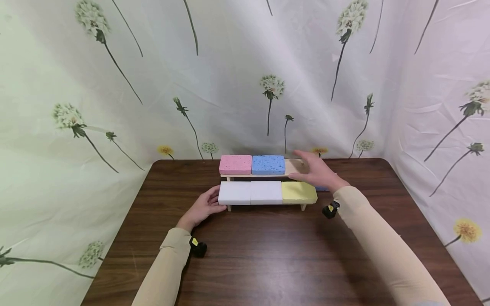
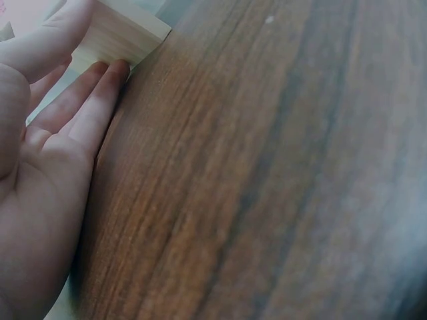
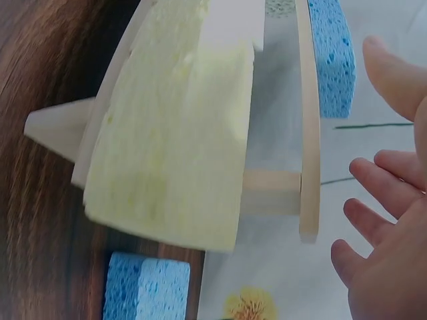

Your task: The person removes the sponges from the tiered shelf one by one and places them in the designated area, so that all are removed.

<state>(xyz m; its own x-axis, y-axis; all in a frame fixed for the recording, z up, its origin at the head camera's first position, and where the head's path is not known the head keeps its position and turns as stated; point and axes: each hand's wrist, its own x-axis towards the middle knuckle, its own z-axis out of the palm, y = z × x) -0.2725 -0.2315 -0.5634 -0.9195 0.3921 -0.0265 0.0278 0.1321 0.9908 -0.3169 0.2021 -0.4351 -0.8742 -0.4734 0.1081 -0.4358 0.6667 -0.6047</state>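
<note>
My left hand [image 1: 203, 209] is at the left end of the front wooden stand [image 1: 303, 208]. Its fingers look straight, and in the left wrist view two fingertips touch the wooden end piece [image 2: 120, 37]. Two white sponges [image 1: 234, 193] and a yellow sponge [image 1: 299, 193] lie in a row on that stand. Behind it, a higher wooden stand [image 1: 294, 166] bears a pink sponge [image 1: 235, 164] and a blue sponge [image 1: 268, 165]. Over its bare right end hovers my right hand [image 1: 317, 171], thumb and fingers spread, holding nothing.
Another blue sponge [image 3: 147, 287] lies on the table beyond the yellow sponge's end, mostly hidden by my right hand in the head view. The dark wooden table [image 1: 245, 255] meets a flower-printed curtain [image 1: 229, 85] at its back edge.
</note>
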